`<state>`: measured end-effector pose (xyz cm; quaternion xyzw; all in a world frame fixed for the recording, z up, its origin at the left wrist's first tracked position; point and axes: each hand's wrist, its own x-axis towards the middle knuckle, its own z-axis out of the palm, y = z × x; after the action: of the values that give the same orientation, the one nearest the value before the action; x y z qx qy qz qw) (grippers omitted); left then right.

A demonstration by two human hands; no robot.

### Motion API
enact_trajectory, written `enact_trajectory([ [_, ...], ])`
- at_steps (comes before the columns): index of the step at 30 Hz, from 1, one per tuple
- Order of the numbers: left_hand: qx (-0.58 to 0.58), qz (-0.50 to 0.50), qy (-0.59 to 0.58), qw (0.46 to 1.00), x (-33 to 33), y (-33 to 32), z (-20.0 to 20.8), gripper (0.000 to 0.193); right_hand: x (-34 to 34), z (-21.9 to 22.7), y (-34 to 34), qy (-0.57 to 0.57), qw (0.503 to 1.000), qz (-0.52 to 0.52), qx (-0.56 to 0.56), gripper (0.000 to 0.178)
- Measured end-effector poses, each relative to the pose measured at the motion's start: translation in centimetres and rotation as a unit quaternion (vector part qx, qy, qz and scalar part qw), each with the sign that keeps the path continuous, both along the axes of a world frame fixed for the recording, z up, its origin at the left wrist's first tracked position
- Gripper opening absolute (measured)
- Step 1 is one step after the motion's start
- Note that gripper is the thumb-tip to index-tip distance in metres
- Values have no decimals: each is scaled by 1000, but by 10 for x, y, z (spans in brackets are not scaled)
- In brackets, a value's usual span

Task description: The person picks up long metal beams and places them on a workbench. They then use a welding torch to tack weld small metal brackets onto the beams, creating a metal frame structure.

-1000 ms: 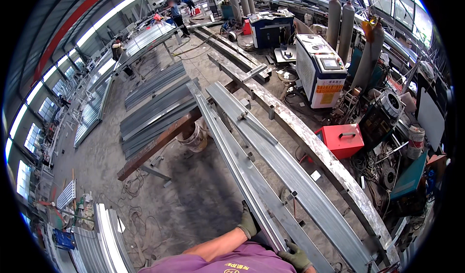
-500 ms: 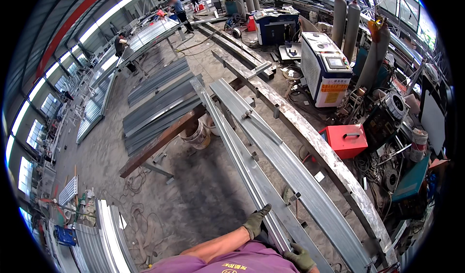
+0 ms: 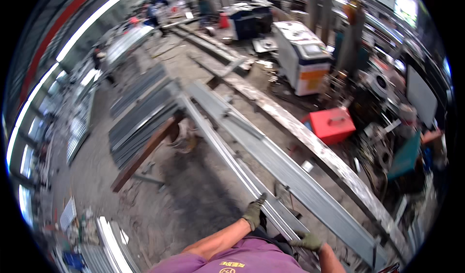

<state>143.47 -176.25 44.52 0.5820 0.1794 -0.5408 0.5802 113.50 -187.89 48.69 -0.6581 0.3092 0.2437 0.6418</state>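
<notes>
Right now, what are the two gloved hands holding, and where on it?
Both gloved hands grip the near end of a long grey metal channel: left hand on its left edge, right hand on its right edge.

A: Left hand [image 3: 253,214], gloved, grips the edge of the long grey steel channel [image 3: 227,149]. Right hand [image 3: 308,241]?

B: Gloved too, resting on the same channel's near end. Red toolbox [image 3: 333,124] sits well apart, right.

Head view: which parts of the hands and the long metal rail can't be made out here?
- Left hand: glove and motion blur hide whether the fingers close around the rail.
- Right hand: palm hidden, grip unclear.
- Rail's near end: hidden behind the purple shirt.
- Far end: blurred.
</notes>
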Motion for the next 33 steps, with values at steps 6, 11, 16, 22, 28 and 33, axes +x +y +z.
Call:
enact_trajectory([
  [6, -116, -10, 103, 988, 12, 5, -28, 69, 7, 1, -22, 58, 992, 66, -93, 117],
  [11, -73, 18, 45, 996, 6, 15, -19, 64, -7, -11, -42, 29, 998, 3, -54, 102],
  [16, 11, 31, 76, 997, 45, 29, -12, 47, 17, -31, -13, 24, 997, -3, -78, 82],
  [22, 4, 19, 71, 997, 56, 39, -1, 42, 36, -33, -14, 78, 987, 31, -135, 69],
  [28, 5, 14, 97, 995, 53, 43, 8, 39, 42, -50, -12, 95, 965, 83, -229, 40],
  [33, -3, 9, 99, 995, 59, 49, -5, 38, 50, -57, -16, 93, 938, 87, -323, 28],
])
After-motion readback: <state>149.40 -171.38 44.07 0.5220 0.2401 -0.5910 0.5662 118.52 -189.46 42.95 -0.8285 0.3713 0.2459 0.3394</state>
